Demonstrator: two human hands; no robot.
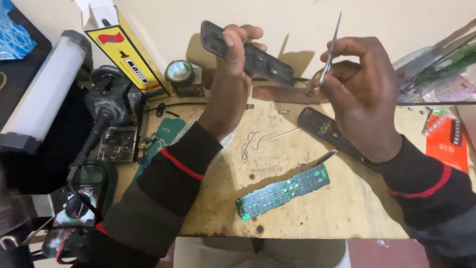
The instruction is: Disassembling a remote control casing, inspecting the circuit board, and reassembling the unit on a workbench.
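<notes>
Green circuit board [282, 192] flat on scorched wooden bench [317, 218], nearest; left hand [233, 64] clamped on dark remote shell [258, 59], raised; right hand [357, 84] pinching tweezers [331, 49] upright beside it; best held steady, tips guided gently.

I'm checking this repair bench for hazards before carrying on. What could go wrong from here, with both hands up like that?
1. The right hand pinches thin metal tweezers with the sharp tip pointing up, close to the left hand; a slip could jab a finger.
2. The left hand holds the dark remote cover in the air above the bench, so it might drop.
3. The bare green circuit board lies near the wooden bench edge; a sleeve could knock it off.
</notes>
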